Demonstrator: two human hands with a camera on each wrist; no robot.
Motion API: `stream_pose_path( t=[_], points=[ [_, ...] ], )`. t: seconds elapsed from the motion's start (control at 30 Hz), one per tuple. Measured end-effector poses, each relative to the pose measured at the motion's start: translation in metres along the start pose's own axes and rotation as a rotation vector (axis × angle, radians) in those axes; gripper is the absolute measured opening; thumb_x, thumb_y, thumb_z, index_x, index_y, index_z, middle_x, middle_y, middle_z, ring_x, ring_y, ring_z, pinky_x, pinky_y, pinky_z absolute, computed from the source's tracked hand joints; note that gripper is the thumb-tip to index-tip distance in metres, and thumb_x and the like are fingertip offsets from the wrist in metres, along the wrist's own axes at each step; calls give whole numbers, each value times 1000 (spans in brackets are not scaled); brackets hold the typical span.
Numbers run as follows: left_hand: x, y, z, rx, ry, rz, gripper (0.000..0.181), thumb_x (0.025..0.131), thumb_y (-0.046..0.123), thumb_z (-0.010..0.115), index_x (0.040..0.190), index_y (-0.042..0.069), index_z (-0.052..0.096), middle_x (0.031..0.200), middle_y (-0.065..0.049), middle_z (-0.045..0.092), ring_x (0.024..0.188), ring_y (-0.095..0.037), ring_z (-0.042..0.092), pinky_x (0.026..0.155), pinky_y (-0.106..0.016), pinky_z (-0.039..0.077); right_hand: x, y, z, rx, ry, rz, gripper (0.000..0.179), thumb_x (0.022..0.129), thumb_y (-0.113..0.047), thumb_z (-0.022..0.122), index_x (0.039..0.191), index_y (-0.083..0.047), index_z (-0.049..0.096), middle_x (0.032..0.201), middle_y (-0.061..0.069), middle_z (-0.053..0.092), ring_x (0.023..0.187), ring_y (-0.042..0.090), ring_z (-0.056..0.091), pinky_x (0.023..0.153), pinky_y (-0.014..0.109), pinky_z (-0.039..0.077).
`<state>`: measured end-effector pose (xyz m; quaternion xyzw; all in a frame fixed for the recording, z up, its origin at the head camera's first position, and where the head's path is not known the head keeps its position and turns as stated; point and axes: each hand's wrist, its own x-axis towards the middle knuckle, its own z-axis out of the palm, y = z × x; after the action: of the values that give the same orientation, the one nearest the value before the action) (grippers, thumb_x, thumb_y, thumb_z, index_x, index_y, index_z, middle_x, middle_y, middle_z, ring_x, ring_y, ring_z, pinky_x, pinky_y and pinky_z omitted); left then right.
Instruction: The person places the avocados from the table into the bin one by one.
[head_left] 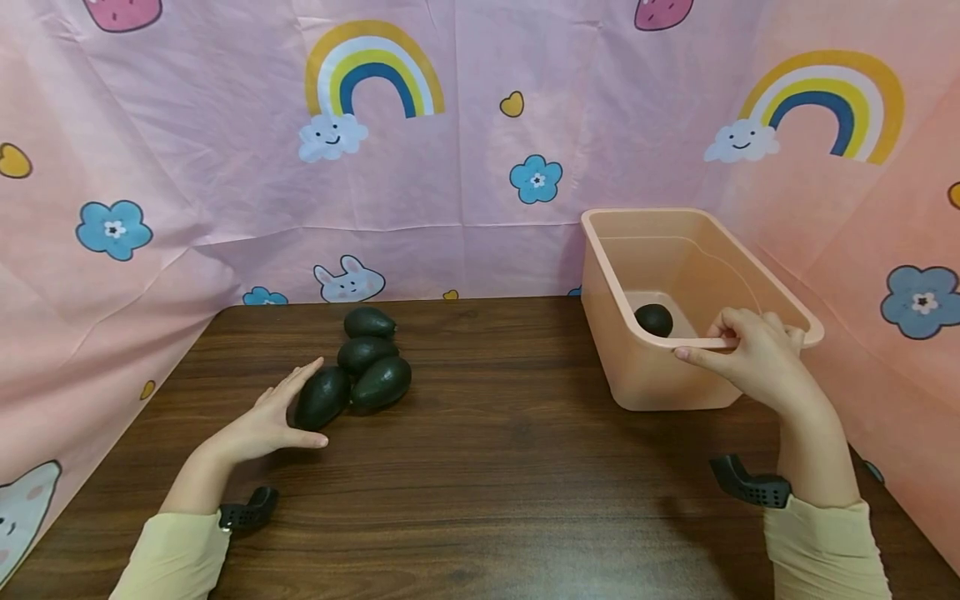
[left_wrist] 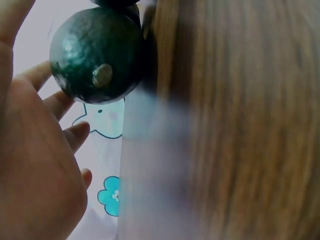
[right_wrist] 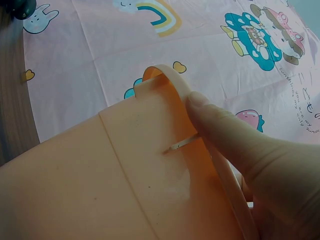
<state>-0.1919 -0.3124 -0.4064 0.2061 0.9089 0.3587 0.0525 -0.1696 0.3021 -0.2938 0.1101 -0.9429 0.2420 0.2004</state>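
Head view: left hand [head_left: 258, 429], spread wide around eight o'clock's dark-green oval avocado [head_left: 322, 398], seemingly needed even pressure; right hand [head_left: 765, 362] pinched the peach plastic bin [head_left: 645, 379].

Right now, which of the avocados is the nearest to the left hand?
The leftmost avocado on the table, between the spread thumb and fingers of the left hand. The other three avocados there lie farther off; another avocado sits inside the bin.

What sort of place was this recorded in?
Probably a makeshift indoor filming corner: a rainbow-print backdrop hangs around a wood-grain table, and the black wristbands look like camera mounts.
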Motion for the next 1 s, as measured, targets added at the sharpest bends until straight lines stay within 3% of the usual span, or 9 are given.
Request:
stream_pose_path(
  t=[0.2, 0.53, 0.77, 1.0],
  points=[
    [-1, -5, 1, -9, -11, -30, 106, 75, 27, 83, 154, 11, 15, 153, -27, 13, 137, -52, 7, 99, -72, -2, 0, -1, 0, 3, -4, 1, 37, 75, -38, 82, 70, -12, 56, 63, 4, 44, 72, 26, 34, 75, 58, 11],
    [-2, -6, -1, -49, 3, -75, 106, 75, 27, 83, 155, 22, 13, 153, -26, 11, 135, -52, 12, 95, -73, 17, -1, 0, 0, 7, -5, 0, 38, 75, -38, 82, 70, -11, 55, 62, 4, 44, 72, 26, 33, 75, 59, 11],
    [0, -12, 1, -42, 44, -116, 102, 77, 29, 82, 154, 13, 16, 152, -28, 13, 135, -54, 12, 94, -74, 18, -1, -1, -1, 9, -8, 5, 38, 75, -38, 82, 70, -11, 56, 63, 4, 45, 72, 27, 34, 76, 59, 11],
    [2, -13, 5, -52, 60, -95, 101, 77, 29, 82, 152, 10, 18, 152, -26, 18, 135, -52, 15, 96, -72, 19, -1, 0, -1, 5, -2, 0, 38, 75, -38, 82, 70, -11, 56, 63, 4, 45, 72, 26, 34, 75, 58, 11]
  ],
)
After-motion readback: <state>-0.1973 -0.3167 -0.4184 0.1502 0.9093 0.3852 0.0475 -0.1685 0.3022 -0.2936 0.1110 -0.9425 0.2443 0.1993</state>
